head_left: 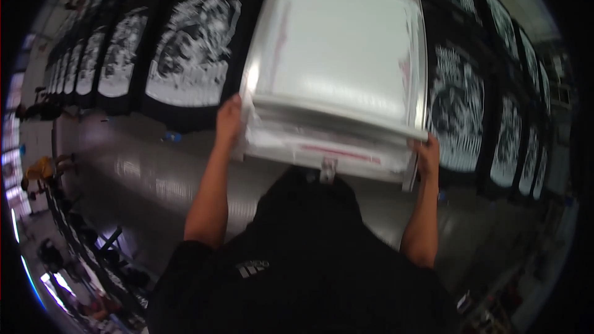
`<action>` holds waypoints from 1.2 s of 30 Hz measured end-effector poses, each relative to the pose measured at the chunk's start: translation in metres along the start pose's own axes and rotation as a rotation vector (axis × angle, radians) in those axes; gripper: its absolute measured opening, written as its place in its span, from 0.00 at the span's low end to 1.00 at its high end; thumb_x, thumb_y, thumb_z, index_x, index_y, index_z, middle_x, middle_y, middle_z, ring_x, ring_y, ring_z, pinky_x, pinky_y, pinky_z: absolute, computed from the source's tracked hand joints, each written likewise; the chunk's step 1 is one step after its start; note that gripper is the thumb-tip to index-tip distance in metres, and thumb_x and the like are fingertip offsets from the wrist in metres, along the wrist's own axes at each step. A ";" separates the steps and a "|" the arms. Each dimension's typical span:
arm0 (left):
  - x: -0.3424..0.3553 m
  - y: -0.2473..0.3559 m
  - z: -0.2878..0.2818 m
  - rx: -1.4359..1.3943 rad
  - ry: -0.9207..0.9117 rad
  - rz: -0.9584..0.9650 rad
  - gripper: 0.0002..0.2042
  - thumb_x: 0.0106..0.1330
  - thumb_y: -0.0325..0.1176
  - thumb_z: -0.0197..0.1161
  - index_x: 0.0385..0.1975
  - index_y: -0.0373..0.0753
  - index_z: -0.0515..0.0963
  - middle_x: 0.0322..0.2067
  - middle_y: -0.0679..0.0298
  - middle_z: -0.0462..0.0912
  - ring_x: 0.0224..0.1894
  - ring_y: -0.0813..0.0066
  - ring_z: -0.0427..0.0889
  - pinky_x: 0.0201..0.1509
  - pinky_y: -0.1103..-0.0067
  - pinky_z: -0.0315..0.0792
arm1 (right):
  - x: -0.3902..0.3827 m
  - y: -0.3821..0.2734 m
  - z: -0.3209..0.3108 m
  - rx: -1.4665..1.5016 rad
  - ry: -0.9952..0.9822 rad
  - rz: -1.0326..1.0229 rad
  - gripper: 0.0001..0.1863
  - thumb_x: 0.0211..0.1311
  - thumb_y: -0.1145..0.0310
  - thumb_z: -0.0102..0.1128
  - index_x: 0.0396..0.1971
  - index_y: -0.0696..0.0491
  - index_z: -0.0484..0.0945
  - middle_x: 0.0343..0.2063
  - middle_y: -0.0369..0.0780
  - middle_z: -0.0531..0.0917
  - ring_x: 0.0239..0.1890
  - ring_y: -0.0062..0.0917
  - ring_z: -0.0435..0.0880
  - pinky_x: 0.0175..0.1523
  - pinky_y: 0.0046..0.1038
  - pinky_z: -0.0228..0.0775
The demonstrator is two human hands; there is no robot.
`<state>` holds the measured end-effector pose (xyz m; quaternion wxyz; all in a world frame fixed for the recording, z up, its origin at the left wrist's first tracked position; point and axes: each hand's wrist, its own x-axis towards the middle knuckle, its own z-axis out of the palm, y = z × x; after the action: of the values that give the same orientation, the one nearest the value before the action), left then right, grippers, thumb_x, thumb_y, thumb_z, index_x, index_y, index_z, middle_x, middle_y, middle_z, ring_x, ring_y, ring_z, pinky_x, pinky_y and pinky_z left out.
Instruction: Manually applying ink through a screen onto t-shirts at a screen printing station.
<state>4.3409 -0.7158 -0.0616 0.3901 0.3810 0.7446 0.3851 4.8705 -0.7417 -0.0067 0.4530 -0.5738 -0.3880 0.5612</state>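
A large screen-printing frame (343, 43) with a pale mesh and metal rims is in front of me, over the row of printed black cloths. My left hand (229, 122) is closed around its near left corner. At the near right corner, the fingers of my right hand (427, 153) are wrapped over the metal edge. Smears and whitish tape line the inside of the rims. Below the mesh, the near side of the frame bears a reddish streak, and a small metal clip (328, 170) is at its middle. The picture is slightly blurred.
Black cloths with white prints lie in rows, one cloth (195, 49) to the left and another (458, 108) to the right. A small blue object (172, 137) is near the left row. A grey floor (142, 176) runs behind. Another person in a yellow top (40, 170) stands far left.
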 end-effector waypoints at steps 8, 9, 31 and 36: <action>0.022 0.004 -0.012 -0.236 -0.073 -0.053 0.24 0.75 0.49 0.50 0.51 0.30 0.77 0.42 0.61 0.84 0.43 0.78 0.78 0.51 0.81 0.70 | 0.004 0.017 0.022 -0.019 -0.020 0.030 0.17 0.45 0.80 0.68 0.40 0.60 0.82 0.34 0.38 0.84 0.38 0.21 0.81 0.48 0.23 0.72; 0.023 0.001 -0.013 -0.258 -0.094 -0.040 0.25 0.74 0.49 0.51 0.51 0.30 0.77 0.42 0.62 0.83 0.43 0.78 0.77 0.51 0.82 0.69 | 0.003 0.017 0.024 -0.001 -0.012 0.021 0.17 0.45 0.80 0.68 0.40 0.60 0.82 0.33 0.38 0.84 0.38 0.21 0.81 0.48 0.23 0.71; -0.077 0.085 -0.062 0.608 -0.189 0.940 0.27 0.53 0.42 0.71 0.52 0.41 0.76 0.51 0.56 0.75 0.59 0.53 0.68 0.59 0.66 0.65 | -0.059 -0.039 0.090 -1.578 -0.162 -0.179 0.19 0.43 0.74 0.61 0.40 0.50 0.75 0.34 0.42 0.81 0.47 0.40 0.78 0.62 0.63 0.53; -0.047 0.109 -0.026 0.921 -0.553 0.856 0.17 0.49 0.35 0.69 0.40 0.41 0.80 0.39 0.55 0.80 0.48 0.55 0.77 0.51 0.65 0.71 | -0.064 -0.039 0.098 -1.470 -0.224 -0.267 0.17 0.41 0.76 0.60 0.37 0.52 0.81 0.35 0.45 0.84 0.42 0.43 0.80 0.57 0.51 0.64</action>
<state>4.3665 -0.7192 0.0571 0.1776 0.8529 0.4895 0.0381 4.7711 -0.7830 0.0532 -0.0244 -0.6158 -0.7725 0.1533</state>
